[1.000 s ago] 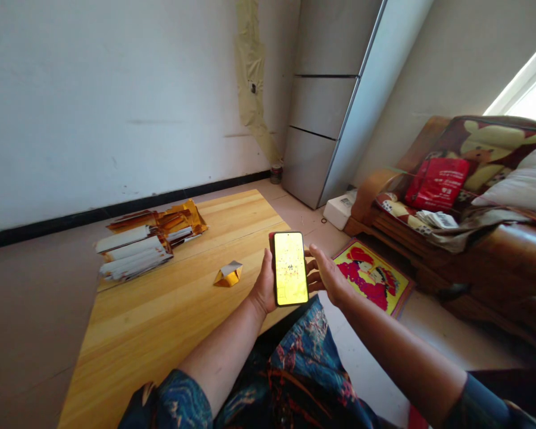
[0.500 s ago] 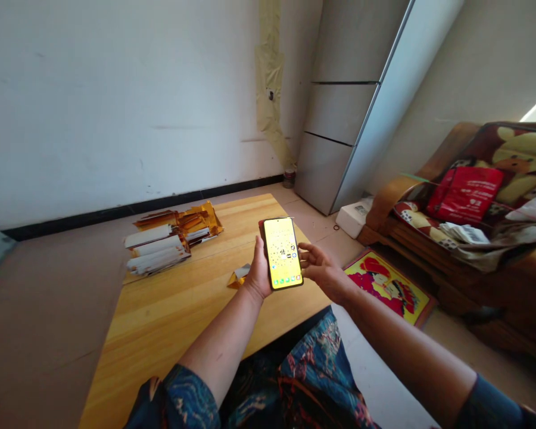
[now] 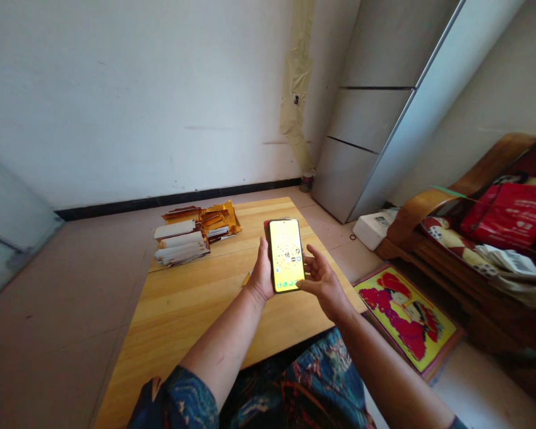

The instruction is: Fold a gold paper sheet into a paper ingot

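Observation:
A smartphone (image 3: 286, 256) with a lit yellow home screen is held upright above the wooden table (image 3: 196, 304). My left hand (image 3: 262, 271) grips it along its left side, thumb up the edge and the other fingers hidden behind. At the phone's lower right, my right hand (image 3: 324, 283) has its fingers apart, with the thumb over the bottom right corner of the screen. Whether that thumb touches the glass I cannot tell. Just behind my left hand, a small yellow piece (image 3: 246, 278) lies on the table, mostly covered.
Folded white papers (image 3: 181, 241) and orange-brown packaging (image 3: 221, 220) are piled at the table's far left. Beyond stand a wall and a silver refrigerator (image 3: 366, 113). On the right are a white box (image 3: 373, 229), a patterned mat (image 3: 406, 316) and a wooden sofa with a red bag (image 3: 509, 214).
My right thumb has moved onto the lower right of the phone's screen. The view has turned left, so the room appears shifted right. My left hand keeps its hold on the phone.

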{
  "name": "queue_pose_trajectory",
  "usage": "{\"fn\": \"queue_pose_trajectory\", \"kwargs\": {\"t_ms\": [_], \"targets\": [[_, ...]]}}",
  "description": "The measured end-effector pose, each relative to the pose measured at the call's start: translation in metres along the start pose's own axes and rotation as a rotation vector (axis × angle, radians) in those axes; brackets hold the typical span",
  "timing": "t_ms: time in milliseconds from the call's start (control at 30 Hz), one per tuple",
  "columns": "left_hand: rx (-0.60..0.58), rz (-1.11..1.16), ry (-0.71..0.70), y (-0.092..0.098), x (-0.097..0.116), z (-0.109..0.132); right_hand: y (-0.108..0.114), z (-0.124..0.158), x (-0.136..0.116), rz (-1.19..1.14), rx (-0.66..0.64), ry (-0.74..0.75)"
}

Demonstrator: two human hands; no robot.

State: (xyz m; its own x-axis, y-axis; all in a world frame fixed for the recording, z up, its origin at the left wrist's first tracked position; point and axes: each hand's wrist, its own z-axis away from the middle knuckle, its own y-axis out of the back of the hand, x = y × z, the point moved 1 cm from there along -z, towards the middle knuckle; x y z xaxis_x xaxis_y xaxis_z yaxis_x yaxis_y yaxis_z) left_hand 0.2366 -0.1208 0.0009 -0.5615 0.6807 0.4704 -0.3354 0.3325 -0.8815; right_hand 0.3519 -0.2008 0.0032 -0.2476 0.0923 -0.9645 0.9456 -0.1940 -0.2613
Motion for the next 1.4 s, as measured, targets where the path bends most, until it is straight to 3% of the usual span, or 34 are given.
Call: {"fn": "queue_pose_trajectory", "kwargs": {"t_ms": [333, 533, 1400], "targets": [[0.034, 0.022, 0.029, -0.002, -0.005, 0.015, -0.003, 0.019, 0.009, -0.046, -0.020, 0.062], [0.036, 0.009, 0.025, 0.007, -0.009, 0.018, -0.008, 0.026, 0.015, -0.036, -0.025, 0.083], [-0.005, 0.040, 0.058, 0.001, -0.013, 0.020, -0.008, 0.031, 0.013, 0.035, 0.039, 0.088]]}}
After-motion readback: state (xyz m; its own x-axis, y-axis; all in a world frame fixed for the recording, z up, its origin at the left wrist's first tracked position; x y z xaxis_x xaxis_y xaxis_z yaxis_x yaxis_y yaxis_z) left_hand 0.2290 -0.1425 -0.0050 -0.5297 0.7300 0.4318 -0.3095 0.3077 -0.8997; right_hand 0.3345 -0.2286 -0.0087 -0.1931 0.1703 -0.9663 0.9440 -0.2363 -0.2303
